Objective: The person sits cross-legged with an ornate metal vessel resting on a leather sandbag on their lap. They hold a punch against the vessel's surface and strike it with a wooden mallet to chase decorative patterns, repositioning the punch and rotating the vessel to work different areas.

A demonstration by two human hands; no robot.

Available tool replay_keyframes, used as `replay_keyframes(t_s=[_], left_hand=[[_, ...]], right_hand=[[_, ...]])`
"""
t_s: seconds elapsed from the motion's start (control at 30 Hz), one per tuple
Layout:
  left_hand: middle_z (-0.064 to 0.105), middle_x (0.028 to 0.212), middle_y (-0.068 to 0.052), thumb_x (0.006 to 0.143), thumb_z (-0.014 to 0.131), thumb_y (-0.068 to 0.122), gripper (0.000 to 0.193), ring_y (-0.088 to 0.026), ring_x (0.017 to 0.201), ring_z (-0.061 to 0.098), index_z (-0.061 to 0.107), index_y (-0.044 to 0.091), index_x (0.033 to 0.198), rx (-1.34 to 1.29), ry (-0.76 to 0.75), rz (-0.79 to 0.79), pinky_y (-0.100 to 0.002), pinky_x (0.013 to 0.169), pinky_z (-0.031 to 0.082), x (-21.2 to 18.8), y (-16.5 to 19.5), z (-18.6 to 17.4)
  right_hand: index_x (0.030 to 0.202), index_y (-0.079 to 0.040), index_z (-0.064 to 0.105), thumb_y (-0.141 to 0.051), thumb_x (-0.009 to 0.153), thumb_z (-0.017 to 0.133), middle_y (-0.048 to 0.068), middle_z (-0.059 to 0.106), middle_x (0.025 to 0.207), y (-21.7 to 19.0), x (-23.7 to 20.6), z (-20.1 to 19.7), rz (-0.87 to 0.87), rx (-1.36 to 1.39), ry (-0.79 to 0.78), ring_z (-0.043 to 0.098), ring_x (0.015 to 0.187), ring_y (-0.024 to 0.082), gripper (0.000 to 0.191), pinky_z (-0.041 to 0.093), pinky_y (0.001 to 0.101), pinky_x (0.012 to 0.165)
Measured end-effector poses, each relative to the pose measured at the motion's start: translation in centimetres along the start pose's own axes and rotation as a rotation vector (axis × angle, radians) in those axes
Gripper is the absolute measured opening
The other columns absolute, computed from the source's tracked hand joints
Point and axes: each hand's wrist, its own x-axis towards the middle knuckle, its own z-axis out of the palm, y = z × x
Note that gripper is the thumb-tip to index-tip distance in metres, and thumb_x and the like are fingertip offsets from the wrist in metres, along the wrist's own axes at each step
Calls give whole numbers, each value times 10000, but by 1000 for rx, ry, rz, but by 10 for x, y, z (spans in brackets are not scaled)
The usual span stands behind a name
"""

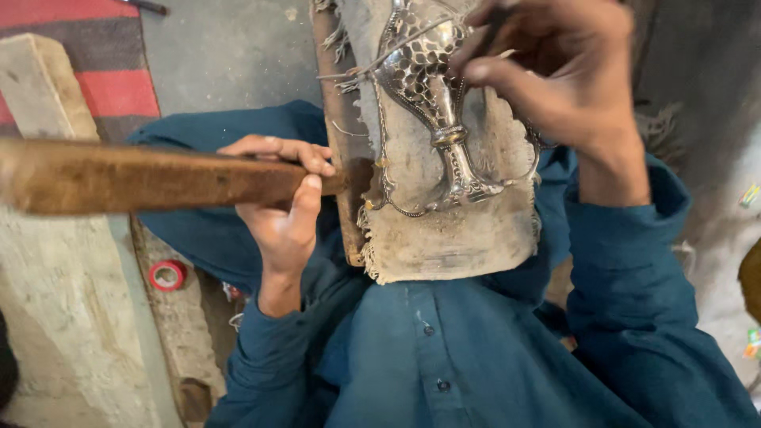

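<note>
My left hand (281, 208) grips the end of a long wooden bar (143, 176) that lies across the view and meets the side of a cloth-covered board. On that worn grey cloth (452, 238) rests a silver metal ornament (440, 119) with a dotted, goblet-like body and thin wire edging. My right hand (555, 75) is above its upper part, fingers pinched around a thin dark tool whose tip is hidden behind the fingers. Both sleeves are dark teal.
A pale concrete block (47, 301) lies at the left, with a small red tape roll (166, 275) beside it. A red and grey striped mat (103, 71) lies at the upper left on the grey floor. The board's wooden edge (337, 111) shows along the cloth's left side.
</note>
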Motion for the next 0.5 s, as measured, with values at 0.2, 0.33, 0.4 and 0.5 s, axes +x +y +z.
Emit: replay_keyframes(t_s=[0.2,0.33,0.4,0.5], left_hand=[[603,1066,-115,1028,572,-115,483,-188,933,620,331,65,1406,10,13,-55,-389,1031,535,2,5,-1],[585,1042,-94,989,582,-107,531,-163,933,622,339,45,1436,140,50,-125,-320,930,545,-1,20,-1],[582,1005,-85,958,589,-96,566,-148,899,606,367,34,1462,217,54,-218,-300,873,546,-2,30,-3],[592,1115,-52,979,643,-58,525,-127,992,608,378,30,1423,451,-16,-213,-283,914,544,0,40,-9]], right_hand=[[1403,17,545,118,1051,729,189,671,1321,-9,23,16,-71,-27,-136,713,1156,214,410,644,311,999],[1415,8,532,95,1063,720,195,653,1357,-8,25,16,-88,-54,-164,715,1160,209,409,652,295,954],[1408,14,541,92,1064,723,185,680,1299,-5,21,15,-79,-117,-161,729,1138,211,397,654,297,928],[1378,17,571,71,1050,742,139,744,1154,-4,20,16,-29,-190,-156,756,1061,202,373,650,299,884]])
